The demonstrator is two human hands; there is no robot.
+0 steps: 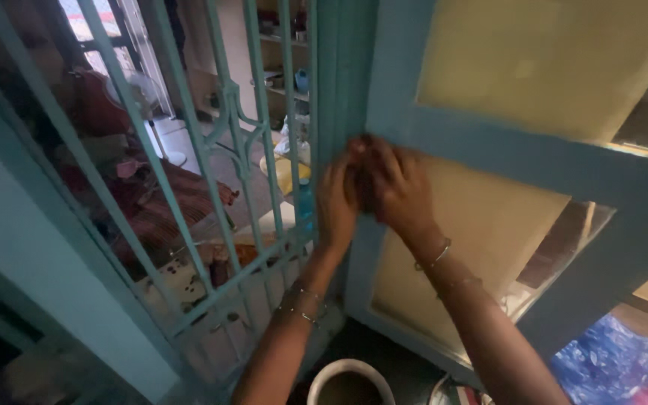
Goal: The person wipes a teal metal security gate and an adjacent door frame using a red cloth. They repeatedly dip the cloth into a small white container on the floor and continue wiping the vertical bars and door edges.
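- We see the left hand and the right hand pressed together against the inner edge of a teal-painted wooden window shutter with pale yellow frosted panes, where that edge meets the teal metal window grille of thin bars.
- Both hands have their fingers curled close and narrow around a small point on the shutter's vertical stile; motion blur hides what lies beneath them, so we cannot tell whether they pinch a latch or only the wood.
- We judge the shutter stiff and fairly heavy, swinging on its hinges rather than lifting; the painted frame offers a firm, slightly slick hold.
- The panes look fragile, so we take the stile or the horizontal cross-rail as the sound places to grip, never the glass.
- Thin bangles sit on both wrists.
- Below the arms stands a round white-rimmed vessel; a blue crumpled plastic sheet lies at lower right.
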